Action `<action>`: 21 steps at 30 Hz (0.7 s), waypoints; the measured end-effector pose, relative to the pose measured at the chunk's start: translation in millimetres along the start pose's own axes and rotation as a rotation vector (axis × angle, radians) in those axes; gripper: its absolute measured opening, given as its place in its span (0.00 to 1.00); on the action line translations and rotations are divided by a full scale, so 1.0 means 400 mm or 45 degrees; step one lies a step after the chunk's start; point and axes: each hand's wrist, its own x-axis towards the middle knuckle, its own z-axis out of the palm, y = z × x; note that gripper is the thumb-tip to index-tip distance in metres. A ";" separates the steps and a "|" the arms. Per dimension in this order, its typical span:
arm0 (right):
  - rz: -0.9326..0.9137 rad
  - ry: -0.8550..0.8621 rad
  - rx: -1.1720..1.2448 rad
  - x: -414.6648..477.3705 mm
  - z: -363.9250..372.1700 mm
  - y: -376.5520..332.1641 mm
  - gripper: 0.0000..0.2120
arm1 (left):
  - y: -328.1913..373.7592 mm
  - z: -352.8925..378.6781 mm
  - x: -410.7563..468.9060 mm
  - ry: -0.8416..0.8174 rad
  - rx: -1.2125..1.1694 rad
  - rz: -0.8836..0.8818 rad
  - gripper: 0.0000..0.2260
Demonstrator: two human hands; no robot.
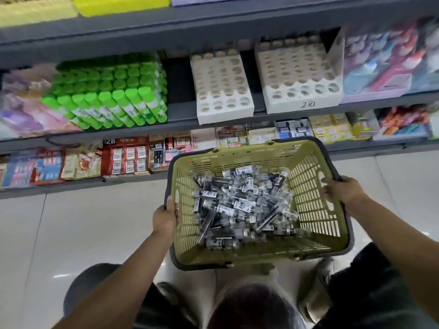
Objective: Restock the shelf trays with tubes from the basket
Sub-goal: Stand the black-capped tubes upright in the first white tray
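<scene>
1. One wide-angle camera sits on my head, looking forward and steeply down.
2. It faces the shelves [213, 27], which run across the upper half, with the white trays [223, 91] near top centre.
3. The basket [311, 200] is close below, mid-frame, my left hand [166, 217] and right hand [342, 189] gripping its rim.
4. The floor [71, 222] fills the lower left.

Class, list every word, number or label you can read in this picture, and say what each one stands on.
"2B": on a red pack on the lower shelf.
"2" plus a handwritten character I cannot make out: on the front of the right white tray.
Labels on the tubes in the basket: too small and blurred to read.
All other print: blurred.
</scene>
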 end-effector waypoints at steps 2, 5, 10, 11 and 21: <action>-0.010 0.008 0.033 0.039 0.019 0.011 0.06 | -0.020 0.026 0.035 0.012 0.001 0.050 0.20; -0.018 0.020 0.028 0.088 0.038 0.043 0.04 | -0.051 0.054 0.073 0.036 0.009 0.101 0.21; -0.084 0.088 -0.001 0.152 0.054 0.084 0.05 | -0.093 0.089 0.117 0.061 0.011 0.160 0.21; -0.095 0.096 0.011 0.163 0.057 0.089 0.05 | -0.102 0.094 0.126 0.060 0.005 0.171 0.21; -0.110 0.196 -0.018 0.225 0.059 0.118 0.06 | -0.138 0.144 0.165 0.096 -0.014 0.236 0.22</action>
